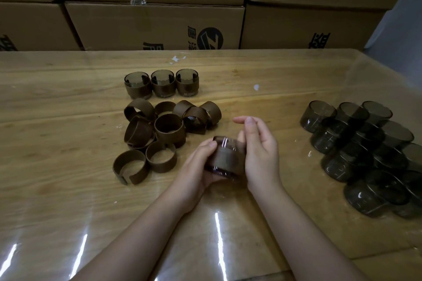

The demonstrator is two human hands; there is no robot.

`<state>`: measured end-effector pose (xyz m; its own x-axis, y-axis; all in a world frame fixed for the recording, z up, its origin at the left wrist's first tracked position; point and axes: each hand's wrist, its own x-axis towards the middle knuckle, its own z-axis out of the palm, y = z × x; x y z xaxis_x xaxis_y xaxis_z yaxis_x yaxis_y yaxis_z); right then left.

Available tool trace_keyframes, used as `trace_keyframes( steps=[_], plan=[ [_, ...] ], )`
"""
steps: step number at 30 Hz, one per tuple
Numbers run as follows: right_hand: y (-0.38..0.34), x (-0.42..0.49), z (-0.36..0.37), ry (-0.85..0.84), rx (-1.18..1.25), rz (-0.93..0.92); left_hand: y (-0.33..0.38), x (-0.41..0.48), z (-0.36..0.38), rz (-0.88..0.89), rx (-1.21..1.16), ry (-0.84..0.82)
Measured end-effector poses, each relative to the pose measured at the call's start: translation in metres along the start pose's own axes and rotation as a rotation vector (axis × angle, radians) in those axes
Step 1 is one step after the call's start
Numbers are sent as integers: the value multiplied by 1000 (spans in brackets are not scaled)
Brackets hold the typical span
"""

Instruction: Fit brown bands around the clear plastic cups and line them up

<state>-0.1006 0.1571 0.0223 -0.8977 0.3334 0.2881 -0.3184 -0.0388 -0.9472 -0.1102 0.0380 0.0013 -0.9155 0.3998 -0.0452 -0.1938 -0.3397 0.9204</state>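
One banded cup (226, 158) (in left grip (198, 167)).

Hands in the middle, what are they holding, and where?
A clear dark-tinted plastic cup wearing a brown band. The left hand grips its left side; the right hand rests against its right side.

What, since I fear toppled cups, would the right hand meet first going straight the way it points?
Likely nothing near: the right hand aims over bare table, right of the banded cups, toward the cardboard boxes.
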Motion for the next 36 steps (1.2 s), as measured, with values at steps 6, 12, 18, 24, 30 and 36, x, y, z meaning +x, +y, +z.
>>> trace_keyframes(
  steps=[6,12,18,24,30,36],
  plan=[
    [7,-5,12,-84,103,109,4,-6,5,263,247,207],
    [11,-9,22,-38,104,189,8,-4,4,186,218,283],
    [5,-9,22,-104,107,152,12,-4,5,135,194,292],
    [0,-5,22,-166,82,171,14,-6,8,126,129,281],
    [1,-3,20,-195,24,160,12,-6,7,135,129,267],
    [11,2,12,-263,-64,164,10,-3,-3,150,97,428]
  ],
)
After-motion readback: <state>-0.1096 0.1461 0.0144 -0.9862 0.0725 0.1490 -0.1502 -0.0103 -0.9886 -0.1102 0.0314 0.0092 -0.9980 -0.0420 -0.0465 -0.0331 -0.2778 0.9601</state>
